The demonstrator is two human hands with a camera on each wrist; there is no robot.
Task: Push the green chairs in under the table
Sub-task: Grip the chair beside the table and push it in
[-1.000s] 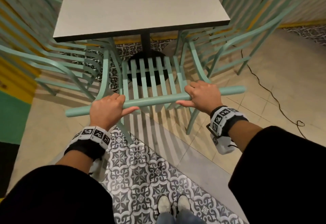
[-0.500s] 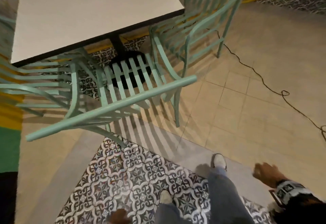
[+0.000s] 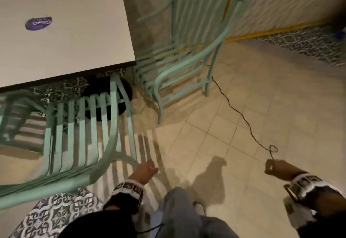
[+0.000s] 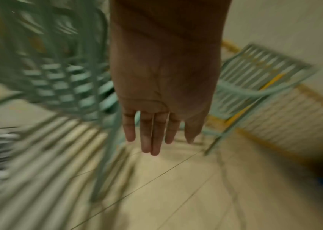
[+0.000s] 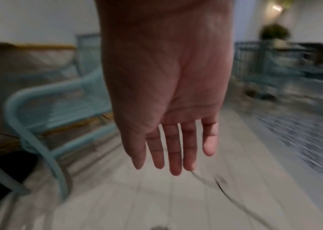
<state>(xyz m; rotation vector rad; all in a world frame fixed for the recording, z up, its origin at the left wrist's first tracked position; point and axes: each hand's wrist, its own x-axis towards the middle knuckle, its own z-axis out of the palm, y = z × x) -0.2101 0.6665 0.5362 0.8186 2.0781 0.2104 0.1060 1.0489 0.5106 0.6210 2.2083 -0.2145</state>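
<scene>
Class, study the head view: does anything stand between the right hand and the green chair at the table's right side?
Nothing solid: bare floor tiles separate the right hand from the chair; only a thin black cable trails across them.

Beige tiled floor (image 3: 243, 125) with a patterned tile patch (image 3: 61, 213) lower left, black cable (image 3: 243, 118) snaking right, yellow-trimmed wall (image 3: 280, 3) upper right.
</scene>
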